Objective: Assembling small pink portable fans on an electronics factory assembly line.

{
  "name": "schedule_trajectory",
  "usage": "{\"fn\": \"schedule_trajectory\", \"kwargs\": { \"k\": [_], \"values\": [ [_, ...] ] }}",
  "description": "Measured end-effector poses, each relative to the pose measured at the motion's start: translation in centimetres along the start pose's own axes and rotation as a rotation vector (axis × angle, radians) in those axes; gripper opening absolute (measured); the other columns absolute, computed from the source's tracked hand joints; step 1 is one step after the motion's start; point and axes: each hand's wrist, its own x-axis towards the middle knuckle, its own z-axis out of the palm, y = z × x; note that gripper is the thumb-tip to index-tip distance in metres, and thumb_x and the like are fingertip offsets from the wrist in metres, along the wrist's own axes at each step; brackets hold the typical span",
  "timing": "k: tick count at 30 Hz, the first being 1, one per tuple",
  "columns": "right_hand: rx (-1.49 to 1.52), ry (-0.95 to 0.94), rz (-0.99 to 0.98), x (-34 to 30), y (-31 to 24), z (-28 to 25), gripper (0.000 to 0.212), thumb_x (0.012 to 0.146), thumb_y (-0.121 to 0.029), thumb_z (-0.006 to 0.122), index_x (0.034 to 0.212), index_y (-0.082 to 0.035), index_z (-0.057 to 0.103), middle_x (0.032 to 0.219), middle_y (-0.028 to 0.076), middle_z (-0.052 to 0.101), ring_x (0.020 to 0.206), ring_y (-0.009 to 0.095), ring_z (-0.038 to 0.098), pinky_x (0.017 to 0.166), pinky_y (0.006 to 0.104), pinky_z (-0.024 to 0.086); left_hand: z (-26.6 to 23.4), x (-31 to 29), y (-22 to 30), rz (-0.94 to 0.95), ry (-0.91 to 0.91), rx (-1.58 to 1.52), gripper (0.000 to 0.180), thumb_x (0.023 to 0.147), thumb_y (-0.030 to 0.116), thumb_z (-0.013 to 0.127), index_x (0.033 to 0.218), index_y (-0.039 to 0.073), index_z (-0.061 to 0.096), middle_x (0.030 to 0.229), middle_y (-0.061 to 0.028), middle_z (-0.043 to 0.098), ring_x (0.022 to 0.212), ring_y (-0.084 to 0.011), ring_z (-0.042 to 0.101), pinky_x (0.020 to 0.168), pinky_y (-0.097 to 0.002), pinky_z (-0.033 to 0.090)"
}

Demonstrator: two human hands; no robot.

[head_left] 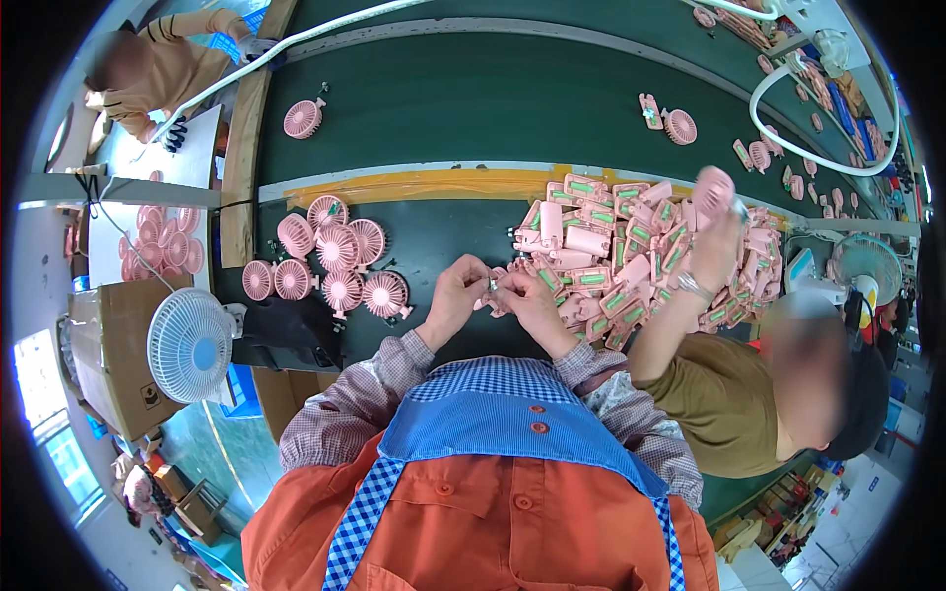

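Close in front of my body, my left hand (457,301) and my right hand (532,309) meet with fingertips pinched together. Between them is a small pink fan part (499,301) with a tiny pale piece at its top; the fingers cover most of it. To the left of my hands lies a group of round pink fan heads (338,247), with short wires or connectors on some. On my right, a big heap of pink handle housings (589,280), many showing green strips inside, reaches almost to my right hand.
At my right, a co-worker's hand (711,258) lifts a pink fan head (713,193) over the heap. Beyond a yellow-taped ledge (414,185) runs a dark green belt (473,108) carrying a few fan pieces. A white desk fan (189,345) stands at left. Another person (158,69) sits far left.
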Motion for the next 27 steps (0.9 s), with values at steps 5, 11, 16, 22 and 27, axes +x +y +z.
{"fn": "schedule_trajectory", "kwargs": {
  "k": [5, 11, 16, 22, 27],
  "values": [
    [0.114, 0.042, 0.037, 0.3, 0.8, 0.0, 0.008, 0.086, -0.005, 0.057, 0.084, 0.003, 0.058, 0.07, 0.003, 0.058, 0.058, 0.008, 0.054, 0.054, 0.0202, 0.046, 0.7, -0.3, 0.8, -0.041, -0.017, -0.022, 0.016, 0.081, -0.01, 0.053, 0.091, 0.001, 0.048, 0.081, -0.0041, 0.057, 0.071, -0.0084, 0.056, 0.061, -0.0216, 0.047],
    [0.138, 0.035, 0.046, 0.3, 0.2, 0.0, 0.008, 0.085, -0.004, 0.056, 0.079, 0.001, 0.059, 0.067, 0.003, 0.057, 0.055, 0.007, 0.053, 0.05, 0.0208, 0.046, -0.2, 0.4, -0.3, -0.042, -0.13, -0.032, 0.022, 0.078, -0.009, 0.059, 0.093, 0.003, 0.046, 0.081, -0.0045, 0.057, 0.073, -0.0098, 0.058, 0.063, -0.0224, 0.049],
    [0.081, 0.0, 0.051, 0.2, 0.0, -0.2, 0.008, 0.084, -0.003, 0.055, 0.078, 0.002, 0.058, 0.069, 0.003, 0.057, 0.054, 0.008, 0.053, 0.051, 0.0213, 0.047, -1.0, 1.1, -0.1, -0.055, -0.225, -0.029, 0.017, 0.079, -0.009, 0.058, 0.088, 0.002, 0.048, 0.082, -0.0044, 0.058, 0.074, -0.0089, 0.058, 0.061, -0.0228, 0.049],
    [0.044, -0.014, 0.095, 0.1, 0.1, -0.3, 0.008, 0.086, -0.005, 0.056, 0.083, 0.001, 0.059, 0.07, 0.0, 0.057, 0.06, 0.006, 0.052, 0.054, 0.0204, 0.044, -1.4, 1.5, -0.8, -0.109, -0.243, -0.077, 0.011, 0.08, -0.009, 0.056, 0.086, -0.001, 0.052, 0.084, -0.0042, 0.059, 0.075, -0.008, 0.057, 0.064, -0.0223, 0.049],
    [-0.069, -0.017, 0.079, 0.0, -0.3, -0.5, 0.008, 0.085, -0.005, 0.056, 0.081, 0.001, 0.059, 0.068, 0.001, 0.056, 0.058, 0.007, 0.052, 0.053, 0.0208, 0.044, -1.5, 1.4, -0.2, -0.111, -0.28, -0.102, 0.012, 0.08, -0.009, 0.056, 0.088, -0.001, 0.053, 0.084, -0.0034, 0.059, 0.076, -0.0086, 0.058, 0.067, -0.0224, 0.049]
  ]
}}
